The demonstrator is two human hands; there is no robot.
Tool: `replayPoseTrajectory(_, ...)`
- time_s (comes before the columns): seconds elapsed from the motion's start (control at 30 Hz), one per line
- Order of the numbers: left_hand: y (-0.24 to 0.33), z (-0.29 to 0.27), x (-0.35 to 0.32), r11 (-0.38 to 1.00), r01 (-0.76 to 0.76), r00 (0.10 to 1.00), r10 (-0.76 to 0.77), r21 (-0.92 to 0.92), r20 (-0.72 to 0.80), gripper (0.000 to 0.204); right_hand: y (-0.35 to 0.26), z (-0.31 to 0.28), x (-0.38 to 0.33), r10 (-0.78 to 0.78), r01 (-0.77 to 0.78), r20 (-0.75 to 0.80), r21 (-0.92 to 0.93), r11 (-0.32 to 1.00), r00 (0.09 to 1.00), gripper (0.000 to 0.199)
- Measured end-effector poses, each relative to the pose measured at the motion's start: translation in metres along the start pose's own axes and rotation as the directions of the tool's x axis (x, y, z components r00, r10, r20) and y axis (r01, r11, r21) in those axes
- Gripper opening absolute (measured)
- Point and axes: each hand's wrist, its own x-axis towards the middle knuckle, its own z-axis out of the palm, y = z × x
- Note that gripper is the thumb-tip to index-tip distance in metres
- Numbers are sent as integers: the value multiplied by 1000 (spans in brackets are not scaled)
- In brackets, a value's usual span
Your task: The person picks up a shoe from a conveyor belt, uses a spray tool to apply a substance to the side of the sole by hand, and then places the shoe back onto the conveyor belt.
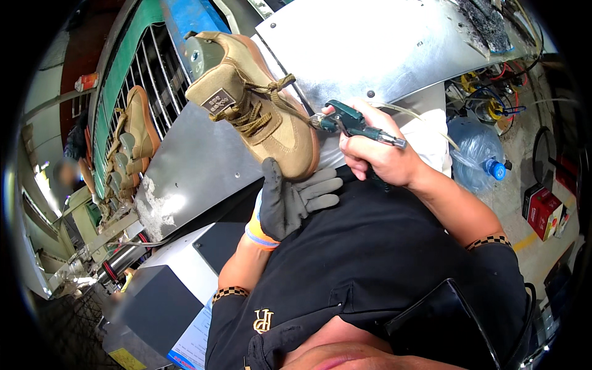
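Note:
A tan suede lace-up shoe (280, 132) with a gum-coloured sole sits on a grey-green last, its toe pointing toward me. My left hand (287, 200), in a grey-palmed work glove, lies at the toe. Its thumb touches the toe's left side, and the other fingers stretch out just below it, palm up. Bare, my right hand (385, 151) grips a dark green spray gun (351, 120) with metal fittings. The gun's nozzle is close to the shoe's right side, near the laces. A thin clear hose runs behind the right hand.
More tan shoes (140, 123) on lasts stand by a barred rack at left. A metal worktop (364, 43) lies ahead, and a grey panel (191, 154) slopes at left. A large plastic water bottle (475, 145) and a red box (542, 213) are on the floor at right.

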Motion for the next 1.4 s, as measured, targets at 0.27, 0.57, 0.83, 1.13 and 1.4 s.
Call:
replayPoseTrajectory(0.27,-2,39,44,1000,9,977,-12,17,215,109,-34,-13,-19,53,-61,-117,-68,996,992,47)
replayPoseTrajectory(0.57,12,68,90,986,-145,923,105,83,369,119,-50,-24,-15,-206,150,-239,-232,961,949,43)
replayPoseTrajectory(0.83,140,-14,-53,51,-982,124,897,180,424,43,-63,-35,1,-117,77,-161,-235,969,980,40)
replayPoseTrajectory(1.13,164,-105,-16,-225,-301,392,857,927,335,72,-42,-34,15,-130,107,-133,-171,979,983,28)
replayPoseTrajectory(1.4,70,-70,-43,-28,-196,214,974,980,71,62,27,-22,14,-513,423,-168,-383,821,842,39)
